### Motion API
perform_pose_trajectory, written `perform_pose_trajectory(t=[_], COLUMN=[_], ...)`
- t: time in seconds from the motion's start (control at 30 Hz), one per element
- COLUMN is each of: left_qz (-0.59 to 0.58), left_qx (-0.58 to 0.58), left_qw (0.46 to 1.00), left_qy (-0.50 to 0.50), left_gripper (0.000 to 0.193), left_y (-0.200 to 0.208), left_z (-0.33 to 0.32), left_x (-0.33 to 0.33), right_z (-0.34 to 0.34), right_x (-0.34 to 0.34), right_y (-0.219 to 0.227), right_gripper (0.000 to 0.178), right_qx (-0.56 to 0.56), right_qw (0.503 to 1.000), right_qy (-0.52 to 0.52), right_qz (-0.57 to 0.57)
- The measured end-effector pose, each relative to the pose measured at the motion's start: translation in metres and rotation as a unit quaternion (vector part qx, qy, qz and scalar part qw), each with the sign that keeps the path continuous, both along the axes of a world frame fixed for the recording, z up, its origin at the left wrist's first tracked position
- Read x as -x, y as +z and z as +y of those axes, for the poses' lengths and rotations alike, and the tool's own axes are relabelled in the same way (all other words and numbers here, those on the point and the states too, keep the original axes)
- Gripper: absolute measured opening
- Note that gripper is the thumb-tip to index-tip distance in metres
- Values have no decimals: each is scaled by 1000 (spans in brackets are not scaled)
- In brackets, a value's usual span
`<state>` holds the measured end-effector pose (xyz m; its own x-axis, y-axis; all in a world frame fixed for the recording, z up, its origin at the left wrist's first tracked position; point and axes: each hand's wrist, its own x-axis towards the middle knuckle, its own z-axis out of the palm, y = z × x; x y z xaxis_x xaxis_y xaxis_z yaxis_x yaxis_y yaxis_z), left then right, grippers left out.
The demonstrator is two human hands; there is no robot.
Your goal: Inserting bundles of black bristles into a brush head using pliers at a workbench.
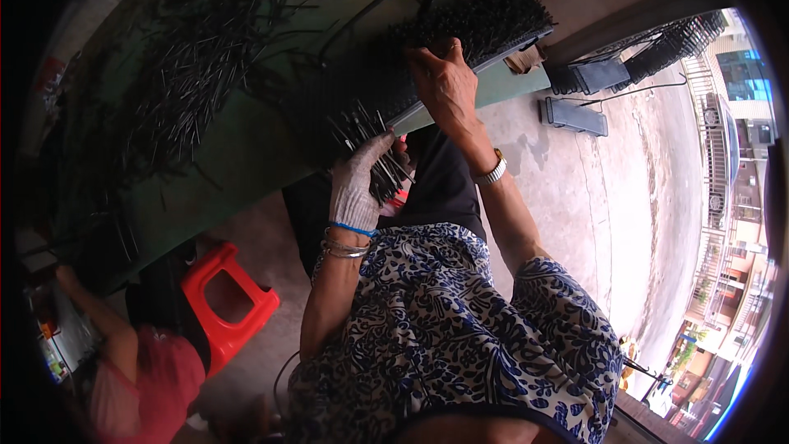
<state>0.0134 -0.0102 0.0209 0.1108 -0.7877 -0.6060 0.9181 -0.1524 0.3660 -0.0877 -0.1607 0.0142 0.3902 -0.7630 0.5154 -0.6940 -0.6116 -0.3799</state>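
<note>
I log left grip [359,185] holding sticks [386,181], right grip [448,89] at the bristly block [497,23]; whether the latter holds anything, I cannot tell.

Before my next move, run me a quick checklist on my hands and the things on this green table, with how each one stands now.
1. Left hand has hold of the dark sticks: ok, a bunch is in its grip.
2. Right hand is at the black bristly strip: ok.
3. Right fingers pinch a single stick: cannot tell, too small and dark.
4. Both hands gloved: not ok, only the left wears a pale glove; the right is bare.
5. More sticks on the green table: ok, a loose pile lies to the left.
6. Pile neatly lined up: not ok, its sticks point many ways.
</note>
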Motion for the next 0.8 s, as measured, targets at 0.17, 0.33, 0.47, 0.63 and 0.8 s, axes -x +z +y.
perform_pose_trajectory(t=[0.17, 0.33, 0.47, 0.63, 0.8], left_qz=[-73, -148, -87, -27, 22], left_qx=[3, 31, 15, -20, 4], left_qw=[997, 988, 996, 999, 1000], left_qy=[-1, -7, -7, 5, -5], left_gripper=[11, 12, 13, 17, 18], left_y=[8, 6, 10, 10, 0], left_z=[3, 1, -2, -3, -4], left_x=[6, 10, 6, -1, -1], right_z=[22, 41, 35, 30, -1], right_x=[21, 26, 30, 26, 16], right_y=[20, 34, 33, 28, 7], right_gripper=[23, 23, 18, 13, 9], right_qx=[-166, -474, -443, -326, -5], right_qw=[980, 840, 861, 907, 982], right_qy=[107, 231, 208, 122, 3], right_qz=[2, -129, -139, -238, -187])
